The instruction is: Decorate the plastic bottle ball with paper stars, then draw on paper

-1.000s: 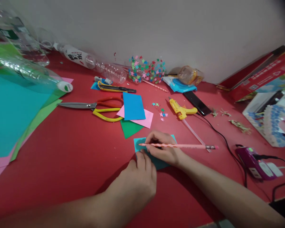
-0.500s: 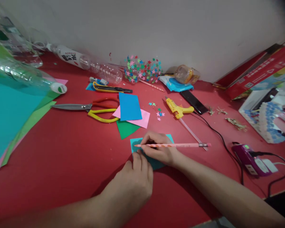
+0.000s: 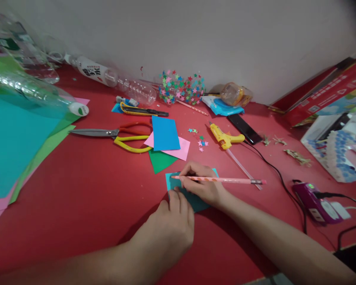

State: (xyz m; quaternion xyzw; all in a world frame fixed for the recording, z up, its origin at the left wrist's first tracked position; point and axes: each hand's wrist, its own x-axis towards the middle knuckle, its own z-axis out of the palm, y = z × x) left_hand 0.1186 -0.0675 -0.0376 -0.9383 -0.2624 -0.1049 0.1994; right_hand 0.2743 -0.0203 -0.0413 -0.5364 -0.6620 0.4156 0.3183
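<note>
My right hand point(image 3: 203, 184) grips a pink pencil point(image 3: 225, 180), its tip resting on a small teal paper piece point(image 3: 172, 181) lying on the red table point(image 3: 86, 190). The pencil's eraser end points right. My left hand point(image 3: 172, 225) lies just in front, with its fingertips pressing down the near edge of that teal paper. Much of the paper is hidden under both hands.
Behind lie blue, pink and green paper pieces point(image 3: 165, 134), scissors point(image 3: 112, 133), a utility knife point(image 3: 142, 111), a yellow glue gun point(image 3: 225, 137) with its cord, a phone point(image 3: 245, 128) and loose paper stars point(image 3: 182, 87). Large paper sheets point(image 3: 14, 142) and plastic bottles point(image 3: 112, 77) are at left; boxes and a purple power strip point(image 3: 314, 200) at right.
The pencil tip has shifted slightly up and left across the teal paper. My left hand stays pressed on the paper; the view wobbled a little.
</note>
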